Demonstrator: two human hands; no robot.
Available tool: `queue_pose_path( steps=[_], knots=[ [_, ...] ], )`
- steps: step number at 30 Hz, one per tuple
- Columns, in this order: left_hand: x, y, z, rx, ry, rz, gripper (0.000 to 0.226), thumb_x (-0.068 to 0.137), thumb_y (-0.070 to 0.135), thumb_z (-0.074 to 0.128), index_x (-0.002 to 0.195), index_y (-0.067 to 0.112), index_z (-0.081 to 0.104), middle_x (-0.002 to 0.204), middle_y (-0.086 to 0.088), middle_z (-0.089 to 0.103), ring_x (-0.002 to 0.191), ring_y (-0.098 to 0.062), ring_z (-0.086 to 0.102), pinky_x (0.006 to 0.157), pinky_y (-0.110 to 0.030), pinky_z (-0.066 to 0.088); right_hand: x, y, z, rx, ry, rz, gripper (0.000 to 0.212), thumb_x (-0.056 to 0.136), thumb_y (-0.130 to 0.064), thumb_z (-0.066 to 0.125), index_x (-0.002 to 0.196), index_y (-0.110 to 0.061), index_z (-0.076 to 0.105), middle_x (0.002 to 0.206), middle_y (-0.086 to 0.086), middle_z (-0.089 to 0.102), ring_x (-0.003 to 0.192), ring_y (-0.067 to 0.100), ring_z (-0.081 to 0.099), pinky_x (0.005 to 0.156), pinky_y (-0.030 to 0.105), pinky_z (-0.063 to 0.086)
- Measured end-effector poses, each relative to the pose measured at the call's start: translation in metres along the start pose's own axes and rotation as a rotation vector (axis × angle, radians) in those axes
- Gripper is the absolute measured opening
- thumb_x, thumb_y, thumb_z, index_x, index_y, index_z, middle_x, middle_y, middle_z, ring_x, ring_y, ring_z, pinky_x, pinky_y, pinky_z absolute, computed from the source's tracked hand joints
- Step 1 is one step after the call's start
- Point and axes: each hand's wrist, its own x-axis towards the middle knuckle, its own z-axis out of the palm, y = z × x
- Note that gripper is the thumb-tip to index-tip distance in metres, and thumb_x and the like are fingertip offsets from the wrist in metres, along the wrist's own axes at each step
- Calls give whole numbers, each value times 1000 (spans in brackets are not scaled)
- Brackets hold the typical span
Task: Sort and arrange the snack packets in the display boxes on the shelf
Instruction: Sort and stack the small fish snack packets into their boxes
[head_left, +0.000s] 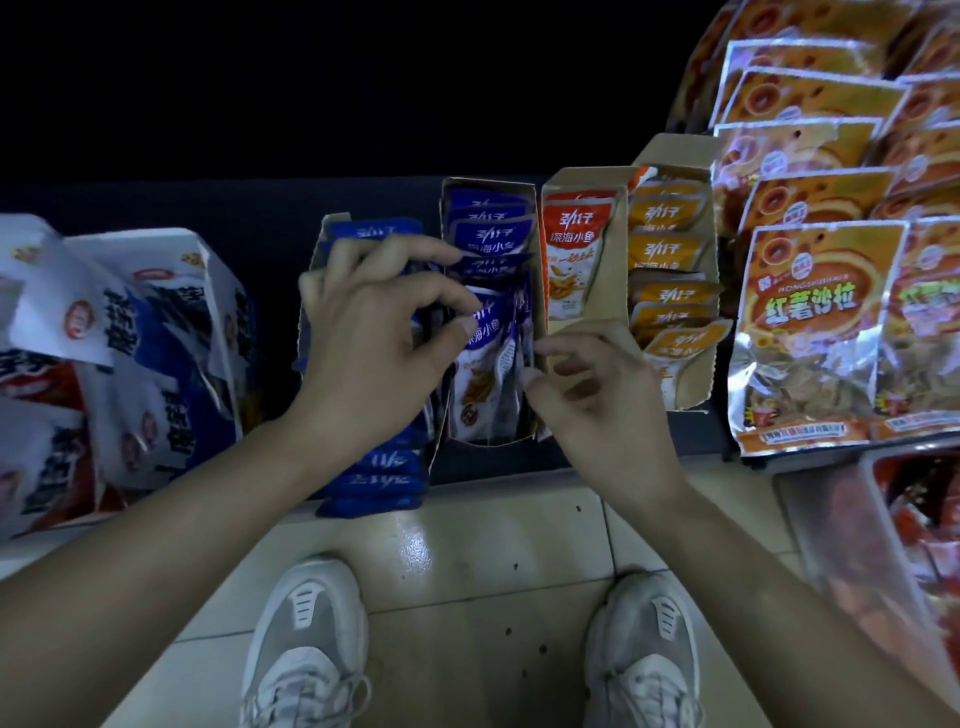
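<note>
Nearest, the left hand (374, 332) pinches the top of a blue packet (485, 364) at the front of the middle display box (483, 183) on the shelf. The right hand (597, 384), fingers curled, sits at that box's side; I cannot tell whether it grips anything. This box looks half-tidied, and the orange packets (670, 254) beyond lie slanted, likely still to do.

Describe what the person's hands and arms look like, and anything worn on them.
The left hand and right hand are ungloved, with short nails. No ring, watch or bracelet shows. Both forearms are uncovered, with no sleeve in view.
</note>
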Motion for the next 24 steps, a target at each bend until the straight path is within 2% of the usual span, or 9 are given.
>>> queue_pose_path(
  steps=[2, 4, 6, 8, 12, 15, 19, 21, 24],
  knots=[
    [0, 1, -2, -44, -25, -4, 10, 88, 40, 68, 94, 37, 75, 129, 22, 58, 124, -9, 37, 95, -33, 21, -2, -5, 3, -28, -2, 13, 54, 74, -58, 70, 112, -19, 66, 113, -6, 51, 97, 3, 55, 80, 12, 46],
    [-1, 0, -5, -38, -53, 16, 13, 88, 43, 67, 97, 38, 75, 133, 21, 57, 126, -10, 35, 94, -30, 20, 0, -8, 9, -87, -2, 12, 61, 68, -60, 70, 113, -21, 59, 114, -6, 47, 98, 8, 52, 81, 18, 48],
    [-1, -3, -7, 81, -80, 84, 14, 88, 40, 72, 101, 37, 77, 137, 16, 56, 128, -20, 37, 91, -30, 17, 2, -10, 11, -69, -9, 31, 54, 70, -43, 74, 114, -20, 54, 114, -5, 49, 97, 14, 55, 79, 34, 54],
    [-1, -7, -8, 239, -122, 158, 21, 87, 36, 76, 108, 36, 77, 143, 8, 54, 127, -32, 39, 91, -34, 18, 2, -9, 8, 18, -24, 49, 52, 76, -20, 75, 122, -20, 51, 118, -3, 53, 93, 13, 60, 75, 41, 56],
    [8, -6, -8, 423, -174, 216, 33, 88, 44, 66, 119, 36, 73, 154, -1, 44, 130, -38, 34, 94, -46, 23, -1, -1, 0, 90, -88, -8, 79, 83, 1, 65, 150, -28, 34, 130, -2, 52, 110, 15, 59, 83, 37, 58],
    [19, 0, -7, 600, -198, 211, 56, 82, 55, 61, 131, 27, 65, 151, -6, 41, 126, -36, 31, 94, -50, 25, -2, 1, -1, 60, -109, -61, 88, 84, 6, 62, 155, -32, 26, 131, -2, 47, 121, 16, 53, 90, 29, 56],
    [32, 5, -2, 697, -235, 211, 58, 81, 64, 52, 109, 18, 72, 132, -4, 45, 118, -32, 33, 89, -46, 22, -1, 5, -2, 34, -132, -130, 78, 87, 6, 61, 154, -24, 33, 139, -1, 43, 131, 13, 46, 96, 17, 49],
    [34, 4, 0, 555, -249, 210, 43, 81, 59, 65, 99, 21, 75, 130, 1, 46, 118, -29, 29, 88, -43, 20, -2, 6, -1, 37, -131, -128, 70, 88, 3, 62, 151, -20, 39, 141, -2, 43, 131, 13, 47, 98, 22, 50],
    [29, 4, -1, 281, -233, 168, 26, 76, 54, 78, 83, 29, 74, 125, 10, 52, 119, -26, 32, 87, -36, 16, -5, 6, -4, 101, -131, -98, 70, 88, 0, 64, 150, -20, 39, 139, -5, 44, 125, 12, 52, 96, 25, 52]
  ],
)
